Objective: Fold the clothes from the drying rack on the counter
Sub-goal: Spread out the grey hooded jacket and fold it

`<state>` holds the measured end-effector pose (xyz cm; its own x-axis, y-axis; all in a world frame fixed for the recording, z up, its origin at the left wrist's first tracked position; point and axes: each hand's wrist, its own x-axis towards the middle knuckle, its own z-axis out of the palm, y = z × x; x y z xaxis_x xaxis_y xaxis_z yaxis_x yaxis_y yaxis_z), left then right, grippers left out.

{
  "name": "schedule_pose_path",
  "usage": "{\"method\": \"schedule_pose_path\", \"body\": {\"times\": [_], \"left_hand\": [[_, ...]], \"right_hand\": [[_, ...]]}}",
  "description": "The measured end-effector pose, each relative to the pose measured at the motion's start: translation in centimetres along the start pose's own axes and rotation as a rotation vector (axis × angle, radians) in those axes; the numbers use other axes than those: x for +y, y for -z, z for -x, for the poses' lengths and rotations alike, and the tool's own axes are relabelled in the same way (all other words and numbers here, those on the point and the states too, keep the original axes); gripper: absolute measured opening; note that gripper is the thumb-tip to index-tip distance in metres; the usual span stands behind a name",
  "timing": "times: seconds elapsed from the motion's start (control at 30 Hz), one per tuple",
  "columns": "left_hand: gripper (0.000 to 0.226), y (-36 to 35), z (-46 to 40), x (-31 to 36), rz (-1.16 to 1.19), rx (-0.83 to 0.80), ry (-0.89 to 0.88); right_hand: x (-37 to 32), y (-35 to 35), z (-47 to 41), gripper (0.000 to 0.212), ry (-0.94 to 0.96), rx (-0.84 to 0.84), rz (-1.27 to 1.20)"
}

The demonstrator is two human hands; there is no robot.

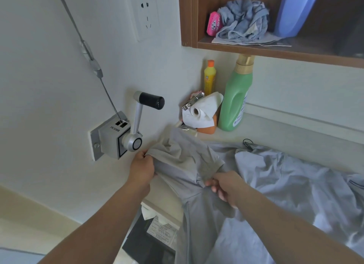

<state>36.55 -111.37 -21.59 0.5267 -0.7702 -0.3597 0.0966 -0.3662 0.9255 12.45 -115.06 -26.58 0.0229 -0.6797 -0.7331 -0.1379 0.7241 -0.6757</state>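
A grey shirt (183, 161) at the counter (275, 129) left edge is pinched by both hands (142, 168) (226, 186), nothing's folded yet, blue shirt (295, 181) still waiting.

Shirt (189, 165) on counter (275, 129); bottles (234, 98) behind; crank (126, 133) left.

Home laundry nook. Wall-mounted hand crank (126, 133) with steel cable (92, 64) running up, the kind that raises a ceiling drying rack. Green detergent bottle (234, 100), yellow bottle (210, 78) and paper roll (201, 112) on pale counter (275, 129). Wooden shelf (275, 51) above. Grey garments (285, 177) spread across the counter.
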Motion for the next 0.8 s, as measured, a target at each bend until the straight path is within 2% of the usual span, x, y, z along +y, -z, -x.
{"method": "schedule_pose_path", "body": {"times": [0.1, 0.2, 0.27, 0.37, 0.43, 0.47, 0.63, 0.7, 0.8], "left_hand": [[0.033, 0.3, 0.5, 0.2, 0.17, -0.076, 0.065], [0.031, 0.6, 1.0, 0.1, 0.299, -0.172, 0.051], [0.031, 0.7, 1.2, -0.2, 0.333, -0.205, 0.024], [0.029, 0.6, 1.3, -0.5, 0.331, -0.261, -0.029], [0.024, 0.5, 1.6, -0.3, 0.3, -0.291, -0.061], [0.024, 0.4, 1.9, -0.1, 0.29, -0.304, -0.071], [0.026, 0.2, 1.8, 0.6, 0.271, -0.331, -0.095], [0.029, 0.6, 1.5, 0.7, 0.277, -0.306, -0.071], [0.032, 1.4, 0.7, 0.1, 0.287, -0.168, -0.028]], "right_hand": [[-1.0, 0.4, 0.7, 0.024, -0.021, -0.042, 0.302], [-3.3, 0.9, 2.1, 0.026, 0.027, -0.121, 0.586], [-5.4, 0.6, 2.7, 0.029, 0.19, -0.093, 0.58], [-9.6, -1.2, 1.8, 0.024, 0.524, 0.065, 0.437], [-12.2, -2.8, 1.6, 0.031, 0.641, 0.081, 0.474], [-13.0, -3.5, 1.6, 0.036, 0.644, 0.057, 0.508], [-15.8, -6.9, 0.4, 0.016, 0.465, -0.081, 0.572], [-16.0, -7.5, -0.9, 0.019, 0.426, -0.11, 0.55], [-16.5, -8.2, -2.4, 0.015, 0.48, -0.004, 0.448]]}}
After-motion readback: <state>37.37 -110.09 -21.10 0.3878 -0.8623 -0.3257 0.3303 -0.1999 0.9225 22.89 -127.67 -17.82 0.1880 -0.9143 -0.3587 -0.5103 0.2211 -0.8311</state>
